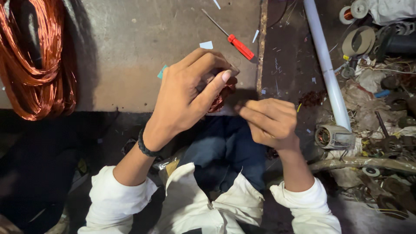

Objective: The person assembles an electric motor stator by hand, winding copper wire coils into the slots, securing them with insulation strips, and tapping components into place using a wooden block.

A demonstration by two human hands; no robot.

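Observation:
My left hand (188, 95) is closed around a small bundle of copper wire windings (222, 96), mostly hidden under its fingers, held over my lap at the edge of a low concrete slab (130, 52). My right hand (269, 121) sits just right of it with fingers pinched together close to the bundle; what it pinches is too thin to see. A black band circles my left wrist. White sleeves cover both forearms.
A big coil of copper wire (37, 60) hangs at the left. A red-handled screwdriver (236, 43) lies on the slab beyond my hands. A white pipe (327, 65) runs down the right, beside a small motor part (331, 136) and a heap of scrap (381, 86).

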